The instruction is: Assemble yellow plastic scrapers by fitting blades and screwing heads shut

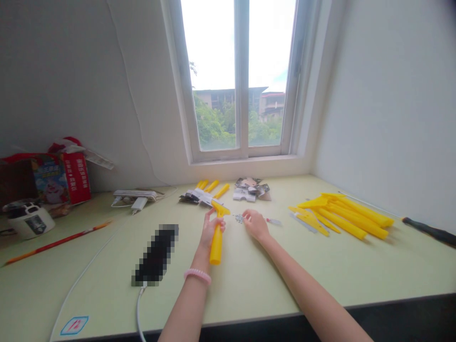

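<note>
My left hand [211, 229] is wrapped round a yellow plastic scraper handle [215, 247], held tilted above the desk with its flared head pointing away from me. To its right, my right hand [255, 224] rests low at a small pile of silvery screws [238, 218]. Its fingers are curled and drawn together at the pile's edge; whatever lies between the fingertips is too small to make out. Just beyond that hand, a thin tool with a red and clear part [273, 221] lies on the desk, partly hidden behind the wrist.
Several yellow handles and flat pieces [345, 213] lie at right, beside a black-handled rod [427, 232]. Packaged yellow tools [204, 194] and small packets [252, 189] sit near the window. A phone [156, 255] with cable, power strip [135, 194] and mug [30, 221] are at left.
</note>
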A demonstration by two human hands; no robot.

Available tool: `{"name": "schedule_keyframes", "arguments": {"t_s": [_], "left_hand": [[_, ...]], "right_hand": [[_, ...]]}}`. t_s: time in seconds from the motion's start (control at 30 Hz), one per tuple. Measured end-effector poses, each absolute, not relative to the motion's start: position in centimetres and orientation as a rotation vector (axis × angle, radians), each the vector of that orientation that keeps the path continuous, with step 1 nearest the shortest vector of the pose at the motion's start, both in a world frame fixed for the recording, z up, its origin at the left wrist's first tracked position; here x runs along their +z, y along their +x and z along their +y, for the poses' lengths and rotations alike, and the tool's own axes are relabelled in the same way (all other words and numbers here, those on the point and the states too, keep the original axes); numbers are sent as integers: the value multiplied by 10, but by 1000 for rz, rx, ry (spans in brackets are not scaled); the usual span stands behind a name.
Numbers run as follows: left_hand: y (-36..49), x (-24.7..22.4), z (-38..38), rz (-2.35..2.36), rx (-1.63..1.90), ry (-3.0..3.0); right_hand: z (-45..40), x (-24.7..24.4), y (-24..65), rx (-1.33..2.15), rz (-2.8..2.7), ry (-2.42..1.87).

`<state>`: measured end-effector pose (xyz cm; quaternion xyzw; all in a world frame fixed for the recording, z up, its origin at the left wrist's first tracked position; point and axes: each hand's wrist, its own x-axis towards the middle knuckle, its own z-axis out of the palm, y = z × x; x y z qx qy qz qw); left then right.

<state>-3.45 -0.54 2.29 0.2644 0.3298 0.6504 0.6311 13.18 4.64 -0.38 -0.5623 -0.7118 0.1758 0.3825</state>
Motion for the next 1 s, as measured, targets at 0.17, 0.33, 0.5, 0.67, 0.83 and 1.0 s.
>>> {"name": "schedule_keyframes", "arguments": {"t_s": [0.17,0.33,0.5,0.67,0.83,1.0], "left_hand": [[-37,15,-2,693,1463,553],[-34,17,-5,649,1426,555],[-32,20,-9,609,1380,553],[-30,22,-11,577,1313,525],[-29,24,-13,589,1279,531],[-24,24,-18,599,1234,571]], "right_hand": [[46,-6,132,341,-1912,-1421],[46,-7,131,298,-1909,-1468],[45,-4,131,275,-1935,-1512],[40,2,134,253,-2017,-1538],[36,3,139,209,-2100,-1572],[40,5,145,324,-1888,-1376]]}}
